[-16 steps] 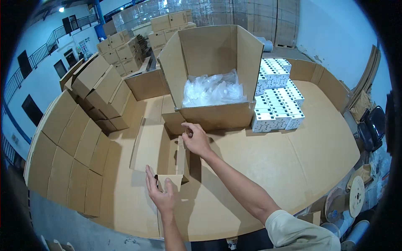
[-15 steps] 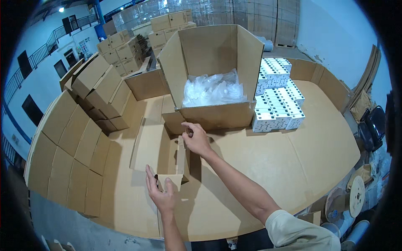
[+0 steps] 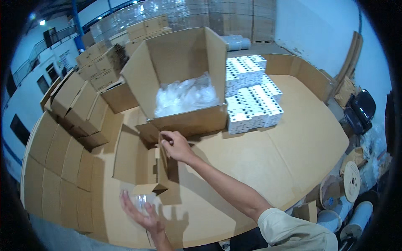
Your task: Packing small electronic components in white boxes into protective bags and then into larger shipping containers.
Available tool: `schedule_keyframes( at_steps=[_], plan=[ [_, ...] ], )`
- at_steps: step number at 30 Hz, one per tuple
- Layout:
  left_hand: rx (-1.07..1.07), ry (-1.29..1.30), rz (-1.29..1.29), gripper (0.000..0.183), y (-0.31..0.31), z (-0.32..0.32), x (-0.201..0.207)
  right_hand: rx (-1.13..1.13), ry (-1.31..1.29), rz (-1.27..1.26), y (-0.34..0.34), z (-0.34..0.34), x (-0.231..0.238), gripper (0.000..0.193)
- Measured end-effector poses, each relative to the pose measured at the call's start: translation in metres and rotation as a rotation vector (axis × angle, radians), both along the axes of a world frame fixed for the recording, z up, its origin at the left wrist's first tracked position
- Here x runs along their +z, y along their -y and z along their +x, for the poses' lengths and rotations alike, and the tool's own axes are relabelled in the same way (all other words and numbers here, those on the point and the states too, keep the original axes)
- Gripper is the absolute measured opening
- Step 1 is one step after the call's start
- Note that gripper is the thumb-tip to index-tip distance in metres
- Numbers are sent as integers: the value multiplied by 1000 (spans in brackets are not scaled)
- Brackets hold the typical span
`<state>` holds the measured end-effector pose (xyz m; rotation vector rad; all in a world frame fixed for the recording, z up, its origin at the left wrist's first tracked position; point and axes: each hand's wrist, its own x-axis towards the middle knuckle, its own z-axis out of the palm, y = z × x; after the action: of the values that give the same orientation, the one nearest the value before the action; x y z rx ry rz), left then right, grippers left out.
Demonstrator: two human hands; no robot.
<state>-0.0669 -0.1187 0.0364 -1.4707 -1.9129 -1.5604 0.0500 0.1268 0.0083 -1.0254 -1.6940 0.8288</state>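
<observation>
A small brown carton (image 3: 151, 164) lies open-topped on the cardboard-covered table in front of me, its flaps standing out around the opening. My right hand (image 3: 178, 147) is at its far right corner, fingers bent and closed on the edge of the wall there. Just off the near end flap (image 3: 150, 188), my left hand (image 3: 141, 214) has its fingers spread and looks smeared by motion. A clear, shiny patch shows between its thumb and fingers; I cannot tell what that is.
Behind the carton stands a large open box (image 3: 188, 119) holding clear plastic bags (image 3: 184, 97). Stacked white patterned boxes (image 3: 253, 98) sit to its right. Closed brown cartons (image 3: 58, 184) line the left side. Beyond the right edge are a black chair (image 3: 360, 109) and spools (image 3: 351, 182).
My left hand has come away from the near end flap, down and to the left, with its fingers spreading. The right hand stays at the far right corner. The whole view has shifted.
</observation>
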Motion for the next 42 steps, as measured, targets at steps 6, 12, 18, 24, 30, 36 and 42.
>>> schedule_keyframes(
  at_steps=[6,12,18,24,30,36,42],
  plan=[
    [-656,-254,-253,41,8,43,-18,292,188,119,27,91,16,32],
    [-756,-342,-506,40,-73,78,-36,420,382,-6,32,202,40,28],
    [-714,-203,-501,31,-136,82,-38,158,429,93,-13,287,79,18],
    [-710,-205,-468,28,-152,82,-40,-235,362,157,-78,308,86,33],
    [-753,-178,-513,36,-151,77,-36,-430,486,331,-134,296,76,57],
    [-757,-202,-530,39,-153,72,-36,-467,458,370,-148,285,69,50],
    [-776,-196,-545,39,-150,70,-35,-428,413,266,-146,285,78,44]
  ],
)
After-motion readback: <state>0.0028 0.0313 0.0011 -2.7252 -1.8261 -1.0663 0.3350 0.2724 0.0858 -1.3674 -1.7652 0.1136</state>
